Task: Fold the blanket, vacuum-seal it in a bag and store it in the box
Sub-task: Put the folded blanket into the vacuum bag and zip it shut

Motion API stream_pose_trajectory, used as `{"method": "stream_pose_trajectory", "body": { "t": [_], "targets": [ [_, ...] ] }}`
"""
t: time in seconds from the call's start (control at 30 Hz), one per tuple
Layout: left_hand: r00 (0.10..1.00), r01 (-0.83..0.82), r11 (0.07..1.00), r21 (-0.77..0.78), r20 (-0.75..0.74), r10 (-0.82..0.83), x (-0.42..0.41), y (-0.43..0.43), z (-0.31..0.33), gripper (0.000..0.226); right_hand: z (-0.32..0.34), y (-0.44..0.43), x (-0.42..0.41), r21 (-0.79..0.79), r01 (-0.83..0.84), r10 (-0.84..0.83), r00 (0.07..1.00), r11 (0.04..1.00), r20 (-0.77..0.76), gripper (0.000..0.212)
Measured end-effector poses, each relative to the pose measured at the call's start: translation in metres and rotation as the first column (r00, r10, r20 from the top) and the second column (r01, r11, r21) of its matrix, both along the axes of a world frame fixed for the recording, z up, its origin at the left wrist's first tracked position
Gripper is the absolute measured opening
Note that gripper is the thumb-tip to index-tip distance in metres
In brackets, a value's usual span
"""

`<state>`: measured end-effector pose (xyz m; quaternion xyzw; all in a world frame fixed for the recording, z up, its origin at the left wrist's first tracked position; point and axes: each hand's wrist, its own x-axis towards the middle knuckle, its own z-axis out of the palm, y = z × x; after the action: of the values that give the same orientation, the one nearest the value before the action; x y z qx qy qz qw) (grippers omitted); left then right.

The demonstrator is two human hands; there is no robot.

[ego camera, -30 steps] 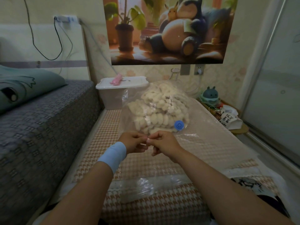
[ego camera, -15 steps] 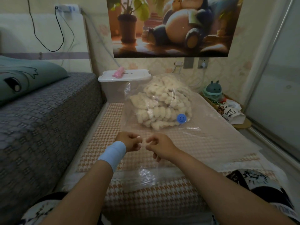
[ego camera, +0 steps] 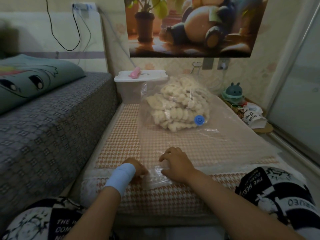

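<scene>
though flat nearby, bag [ego camera: 190, 142] lengthwise, mouth near, blanket [ego camera: 176, 110] far

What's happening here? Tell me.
A person seems to be closing the clear bag, which lies on a mat with the blanket inside. At its near edge, the left hand pinches it and the right hand presses it flat. The box behind stands lidded, nothing stored yet.

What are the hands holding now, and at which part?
The vacuum bag, at its near edge: left hand seems to pinch it, right hand presses on it.
</scene>
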<state>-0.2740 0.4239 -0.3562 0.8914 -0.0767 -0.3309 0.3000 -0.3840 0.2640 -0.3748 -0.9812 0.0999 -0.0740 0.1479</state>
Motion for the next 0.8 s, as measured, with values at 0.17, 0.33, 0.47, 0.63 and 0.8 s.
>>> {"method": "stream_pose_trajectory", "body": {
  "t": [0.17,0.33,0.47,0.63,0.8],
  "targets": [
    [0.997,0.052,0.994,0.099,0.048,-0.057,-0.007,0.01,-0.011,0.027,-0.009,0.007,-0.014,-0.013,-0.009,0.009,0.999,1.0,-0.048,0.042],
    [0.985,-0.081,0.953,-0.291,0.122,0.121,-0.011,0.015,-0.024,0.024,-0.006,0.014,-0.027,0.049,0.075,-0.075,0.997,0.996,-0.002,0.026],
    [0.947,-0.319,0.735,-0.598,-0.165,0.277,-0.017,0.01,-0.02,0.008,0.022,0.046,-0.038,0.604,0.357,-0.222,0.931,0.712,-0.288,0.065],
    [0.916,-0.4,0.609,-0.685,-0.32,0.242,-0.025,0.005,-0.006,0.021,0.004,0.065,-0.035,0.916,0.396,-0.138,0.905,-0.067,-0.402,0.056],
    [0.861,-0.507,0.546,-0.667,-0.424,0.281,-0.037,0.013,-0.005,0.008,-0.003,0.066,-0.024,0.952,0.193,-0.32,0.91,-0.238,-0.264,0.022]
  ]
}}
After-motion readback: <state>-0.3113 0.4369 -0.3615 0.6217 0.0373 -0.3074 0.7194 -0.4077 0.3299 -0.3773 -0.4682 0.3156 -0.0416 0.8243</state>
